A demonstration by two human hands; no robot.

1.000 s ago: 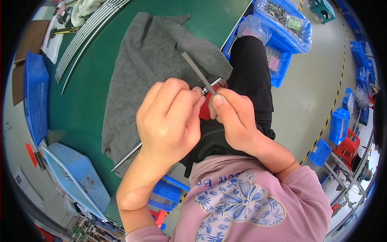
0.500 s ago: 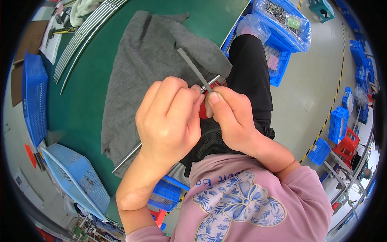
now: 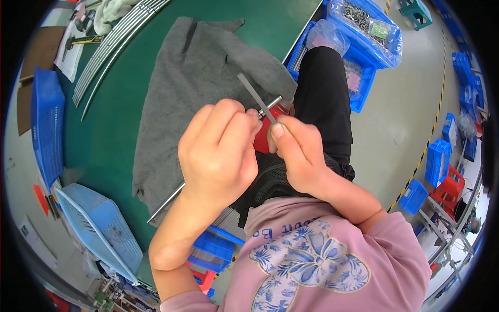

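Note:
My left hand (image 3: 218,151) is closed around a thin metal rod (image 3: 167,202). The rod slants up from lower left, passes behind my left forearm and comes out past the fingertips. In my right hand (image 3: 302,153), thumb on top, is a narrow flat grey file (image 3: 251,92). It crosses the rod just short of the rod's far end and appears to touch it. Under my hands and the rod lies a dark grey cloth (image 3: 179,99), spread over the green table (image 3: 99,156) and reaching its edge.
Several long metal rods (image 3: 112,44) lie at the table's far left, near a caliper (image 3: 86,39). A dark blue basket (image 3: 48,125) and a light blue basket (image 3: 99,223) stand along the left side. Blue bins (image 3: 387,58) with metal parts sit beyond my right leg.
The file has drawn back a little toward me and to the right across the rod. My left hand and the rod have stayed almost in place.

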